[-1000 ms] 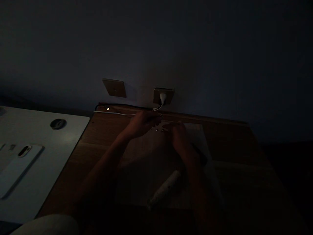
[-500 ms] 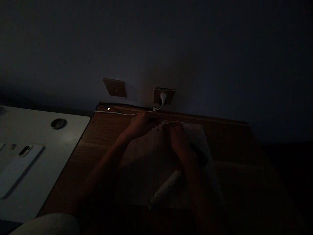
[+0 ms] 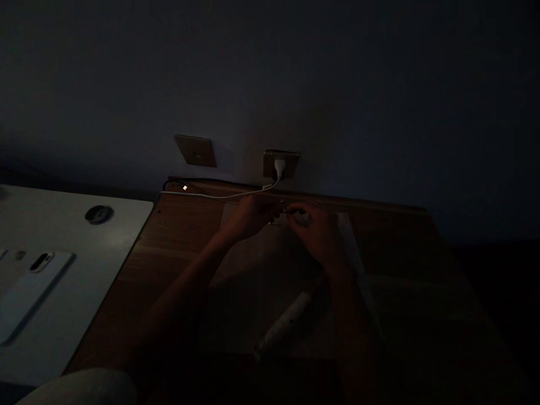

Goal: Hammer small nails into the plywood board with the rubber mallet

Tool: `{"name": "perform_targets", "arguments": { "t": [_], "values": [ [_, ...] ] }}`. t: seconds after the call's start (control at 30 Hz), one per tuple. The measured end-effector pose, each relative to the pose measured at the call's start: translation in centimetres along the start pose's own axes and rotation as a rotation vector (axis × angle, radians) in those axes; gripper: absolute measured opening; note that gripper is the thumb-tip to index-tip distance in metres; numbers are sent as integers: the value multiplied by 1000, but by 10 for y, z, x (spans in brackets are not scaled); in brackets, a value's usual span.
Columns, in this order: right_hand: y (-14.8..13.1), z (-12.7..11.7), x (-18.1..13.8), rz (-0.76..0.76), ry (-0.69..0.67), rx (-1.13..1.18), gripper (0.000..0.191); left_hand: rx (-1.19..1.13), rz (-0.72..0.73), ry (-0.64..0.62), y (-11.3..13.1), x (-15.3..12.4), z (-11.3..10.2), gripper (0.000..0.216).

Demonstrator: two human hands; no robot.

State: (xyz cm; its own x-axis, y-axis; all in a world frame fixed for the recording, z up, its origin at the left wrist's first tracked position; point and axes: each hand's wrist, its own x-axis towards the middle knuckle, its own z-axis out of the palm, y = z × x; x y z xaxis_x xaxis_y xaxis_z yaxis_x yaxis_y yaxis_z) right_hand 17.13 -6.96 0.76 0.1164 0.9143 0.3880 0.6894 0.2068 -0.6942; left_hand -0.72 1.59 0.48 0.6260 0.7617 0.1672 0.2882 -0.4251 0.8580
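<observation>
The scene is very dark. My left hand [image 3: 252, 215] is closed near the back of a pale sheet [image 3: 253, 292], its fingers around something small with a shiny tip [image 3: 282, 201]. Facing it, my right hand [image 3: 316, 228] has thumb and forefinger pinched together at that spot; whatever they grip is too small and dim to name. Just below the left fingertips, another small shiny thing [image 3: 271, 223] shows. A pale, speckled cylinder [image 3: 282, 325] lies aslant on the sheet, its upper end running toward my right forearm.
The sheet rests on a wooden table [image 3: 169, 236] against the wall. A white plug [image 3: 279, 167] with a cable sits in a socket behind my hands. To the left, a white tabletop [image 3: 113, 270] holds a phone [image 3: 37, 292] and has a round dark cable hole [image 3: 99, 214].
My right hand has risen and turned, and its fingers now meet the left fingertips. My left hand has shifted slightly right. The dark object beside my right wrist is now hidden.
</observation>
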Motion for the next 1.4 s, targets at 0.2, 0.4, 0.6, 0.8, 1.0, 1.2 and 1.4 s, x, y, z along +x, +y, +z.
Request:
{"name": "perform_targets", "arguments": {
  "t": [0.2, 0.4, 0.6, 0.8, 1.0, 1.2, 1.4],
  "values": [
    [-7, 5, 0, 4, 72, -53, 12, -182, 10, -22, -5, 1, 3, 26],
    [-9, 3, 0, -2, 116, -51, 13, -274, -7, -36, -8, 3, 7, 33],
    [-8, 4, 1, 12, 102, -7, 12, -285, 7, -58, -12, 3, 7, 34],
    [-4, 5, -1, 102, 52, 275, 27, -352, 41, -96, -10, 3, 5, 38],
    [3, -2, -1, 55, -136, 336, 29, -334, 17, -201, -12, 1, -2, 34],
    [3, -7, 0, -14, -134, 267, 18, -289, -57, -251, -11, 0, -4, 29],
    [5, -5, -2, 59, -121, 287, 28, -332, -77, -249, -10, 0, -2, 32]
  ]
}}
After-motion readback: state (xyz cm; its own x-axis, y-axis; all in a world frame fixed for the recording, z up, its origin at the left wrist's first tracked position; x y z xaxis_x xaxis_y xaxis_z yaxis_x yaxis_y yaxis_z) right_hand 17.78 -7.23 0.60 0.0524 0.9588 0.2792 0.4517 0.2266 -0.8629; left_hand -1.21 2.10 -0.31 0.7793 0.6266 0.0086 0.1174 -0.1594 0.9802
